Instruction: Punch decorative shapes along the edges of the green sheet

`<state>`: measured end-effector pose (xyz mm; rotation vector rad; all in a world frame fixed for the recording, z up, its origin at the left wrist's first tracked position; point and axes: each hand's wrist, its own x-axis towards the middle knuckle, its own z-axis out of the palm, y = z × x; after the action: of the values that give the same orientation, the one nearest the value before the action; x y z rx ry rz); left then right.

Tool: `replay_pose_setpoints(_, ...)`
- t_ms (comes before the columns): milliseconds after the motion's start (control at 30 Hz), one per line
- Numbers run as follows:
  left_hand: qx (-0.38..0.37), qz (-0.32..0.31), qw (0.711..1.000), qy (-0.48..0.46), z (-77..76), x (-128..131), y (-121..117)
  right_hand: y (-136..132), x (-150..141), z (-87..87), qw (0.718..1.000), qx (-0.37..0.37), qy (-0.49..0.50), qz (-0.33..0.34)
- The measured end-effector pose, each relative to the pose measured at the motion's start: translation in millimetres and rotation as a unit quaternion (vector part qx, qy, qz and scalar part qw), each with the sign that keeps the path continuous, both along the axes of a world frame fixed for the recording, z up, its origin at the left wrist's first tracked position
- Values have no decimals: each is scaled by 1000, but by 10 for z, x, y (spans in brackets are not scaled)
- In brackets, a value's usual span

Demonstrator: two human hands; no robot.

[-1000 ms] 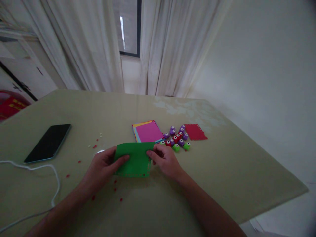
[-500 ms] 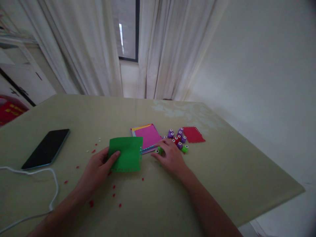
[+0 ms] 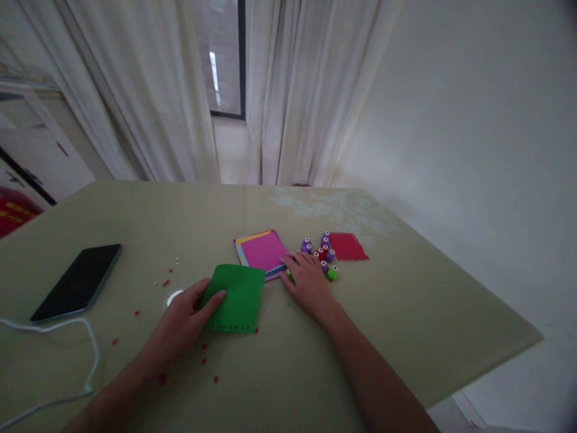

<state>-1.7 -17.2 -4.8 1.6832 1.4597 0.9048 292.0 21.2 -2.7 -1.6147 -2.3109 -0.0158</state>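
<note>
My left hand point(image 3: 193, 313) pinches a sheet of green paper point(image 3: 237, 297) by its left side, thumb on top. Small notches run along the paper's right and lower edges. My right hand point(image 3: 311, 285) is low over the table with its fingers stretched out. A small green piece point(image 3: 289, 275) shows partly between its thumb and fingers. Beside that hand sits a cluster of small purple pieces point(image 3: 306, 245), red pieces point(image 3: 321, 251) and another green piece point(image 3: 332, 273), with white-ringed, eye-like ends. Left of it lies a stack of coloured paper point(image 3: 261, 249), pink on top.
A red sheet with notched edges point(image 3: 348, 246) lies behind the cluster. At left are a black tablet point(image 3: 76, 282) and a white cable point(image 3: 92, 349). Red bits point(image 3: 215, 379) are scattered in front. A white round thing point(image 3: 174, 297) shows beside my left hand. A wall stands at right.
My left hand has lowered and turned the green paper slightly. My right hand has flattened over the small green piece. The view has shifted a little, and the white round thing has come into sight.
</note>
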Motion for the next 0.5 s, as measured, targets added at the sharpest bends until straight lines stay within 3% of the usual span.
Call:
replay_pose_setpoints(133, 15, -59, 997, 46, -13, 24, -40, 28, 28, 2, 1000, 3, -1, -27)
replay_pose_setpoints(233, 18, -69, 996, 47, -1, 53, -63, 56, 51, -22, 999, 10, -8, -38)
replay_pose_setpoints(400, -35, -64, 996, -48, 40, 62, -66, 85, 99, -37, 997, 16, -8, -72)
replay_pose_setpoints(500, -50, -32, 994, -88, 74, 43, -75, 58, 94, 32, 994, 39, 62, -81)
